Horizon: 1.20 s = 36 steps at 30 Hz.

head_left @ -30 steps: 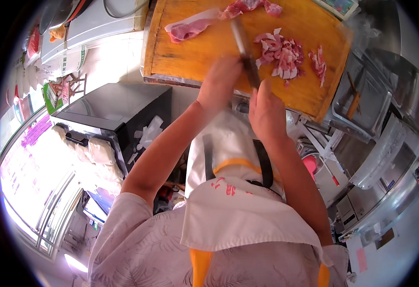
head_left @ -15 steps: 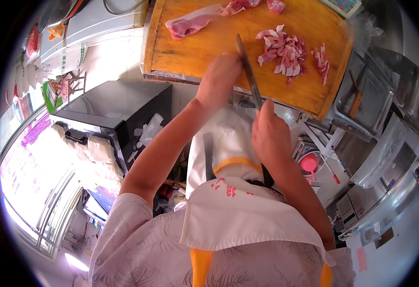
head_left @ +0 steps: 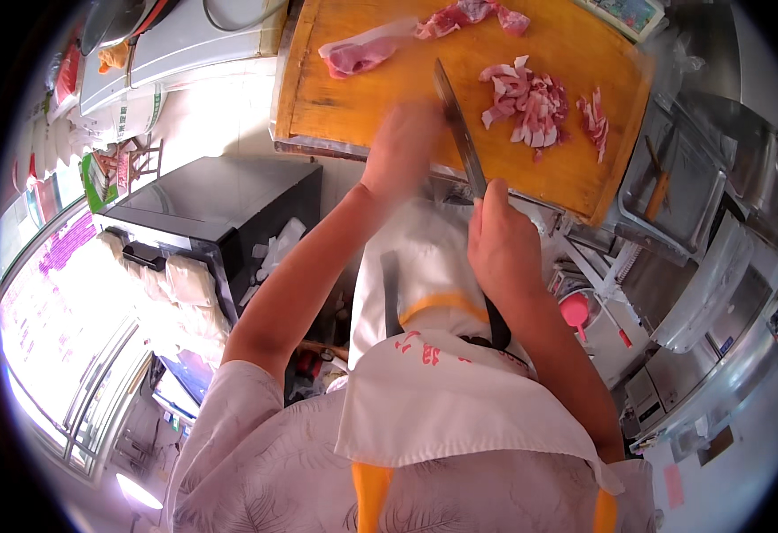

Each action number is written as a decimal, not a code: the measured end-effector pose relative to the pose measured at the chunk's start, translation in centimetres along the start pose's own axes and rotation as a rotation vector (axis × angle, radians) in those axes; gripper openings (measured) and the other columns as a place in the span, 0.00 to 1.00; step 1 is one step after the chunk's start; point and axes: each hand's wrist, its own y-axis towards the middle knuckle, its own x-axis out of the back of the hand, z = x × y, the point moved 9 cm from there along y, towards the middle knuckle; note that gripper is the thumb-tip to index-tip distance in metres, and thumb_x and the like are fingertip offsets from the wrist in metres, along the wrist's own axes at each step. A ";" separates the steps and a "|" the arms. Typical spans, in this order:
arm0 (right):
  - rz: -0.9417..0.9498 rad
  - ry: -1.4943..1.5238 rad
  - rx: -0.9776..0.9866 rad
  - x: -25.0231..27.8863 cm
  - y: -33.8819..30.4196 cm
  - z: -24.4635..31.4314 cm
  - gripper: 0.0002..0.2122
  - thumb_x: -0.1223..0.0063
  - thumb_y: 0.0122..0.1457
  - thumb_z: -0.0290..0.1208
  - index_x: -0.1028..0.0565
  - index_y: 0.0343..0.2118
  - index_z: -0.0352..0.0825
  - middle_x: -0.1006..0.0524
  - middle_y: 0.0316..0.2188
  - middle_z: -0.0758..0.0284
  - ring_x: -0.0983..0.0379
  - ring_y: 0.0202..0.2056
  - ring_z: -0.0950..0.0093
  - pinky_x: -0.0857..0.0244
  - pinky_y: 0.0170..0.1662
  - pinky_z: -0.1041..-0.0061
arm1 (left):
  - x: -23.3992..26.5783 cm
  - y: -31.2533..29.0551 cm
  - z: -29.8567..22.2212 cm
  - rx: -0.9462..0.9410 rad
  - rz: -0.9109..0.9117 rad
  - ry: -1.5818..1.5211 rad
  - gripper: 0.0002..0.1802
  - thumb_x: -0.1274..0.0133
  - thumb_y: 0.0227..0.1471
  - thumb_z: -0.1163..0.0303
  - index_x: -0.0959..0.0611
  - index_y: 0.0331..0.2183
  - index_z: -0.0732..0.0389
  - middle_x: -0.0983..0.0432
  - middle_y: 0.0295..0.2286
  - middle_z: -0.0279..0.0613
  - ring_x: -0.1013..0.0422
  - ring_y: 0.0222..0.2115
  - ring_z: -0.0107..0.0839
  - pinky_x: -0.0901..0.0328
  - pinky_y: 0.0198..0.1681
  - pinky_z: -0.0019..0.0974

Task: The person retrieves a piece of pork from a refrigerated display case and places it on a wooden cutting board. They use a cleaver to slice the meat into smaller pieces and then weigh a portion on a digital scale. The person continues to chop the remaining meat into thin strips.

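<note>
My right hand (head_left: pixel 506 244) is wrapped around the handle of a long kitchen knife (head_left: pixel 460 129), its blade pointing away from me over the wooden cutting board (head_left: pixel 362 111). Just left of the blade, above the board's near edge, is my left hand (head_left: pixel 402 147); motion smears its fingers, and I cannot make out anything in them. Right of the knife lies a pile of sliced raw meat (head_left: pixel 527 102), with a smaller row of slices (head_left: pixel 594 124) beside it. Farther back on the left sits an uncut piece of meat (head_left: pixel 360 58), and another raw piece (head_left: pixel 469 16) lies near the top.
A metal tray (head_left: pixel 682 191) holding a wooden-handled tool stands right of the board. To the left below is a dark box-shaped appliance (head_left: pixel 220 200). A pink ladle-like scoop (head_left: pixel 575 309) sits low on the right. A framed tray (head_left: pixel 629 13) touches the far right corner.
My left hand has shifted slightly left, away from the blade, and is more blurred. The knife stays almost in place in my right hand. The whole view has shifted a little.
</note>
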 end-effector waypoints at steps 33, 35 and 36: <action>-0.050 -0.137 0.152 1.3 -0.3 -0.8 0.15 0.45 0.64 0.24 0.34 0.51 0.28 0.21 0.27 0.54 0.20 0.26 0.52 0.24 0.28 0.57 | 0.5 -0.4 -2.8 0.115 -0.052 -0.021 0.21 0.39 0.43 0.87 0.14 0.42 0.62 0.20 0.43 0.41 0.24 0.43 0.44 0.27 0.46 0.41; -0.017 -0.226 0.149 1.4 -0.5 -0.8 0.17 0.45 0.63 0.24 0.34 0.53 0.28 0.20 0.27 0.55 0.19 0.26 0.54 0.24 0.28 0.58 | -0.6 -1.0 -2.5 0.063 -0.015 -0.004 0.23 0.41 0.40 0.89 0.15 0.42 0.62 0.20 0.44 0.42 0.24 0.43 0.45 0.27 0.48 0.42; -0.001 -0.272 0.146 1.6 -0.6 -0.9 0.18 0.45 0.63 0.24 0.33 0.55 0.28 0.20 0.27 0.56 0.18 0.26 0.55 0.23 0.27 0.59 | -0.7 -1.1 -2.5 0.037 -0.002 -0.004 0.23 0.43 0.41 0.88 0.17 0.44 0.65 0.22 0.44 0.45 0.25 0.44 0.48 0.28 0.48 0.44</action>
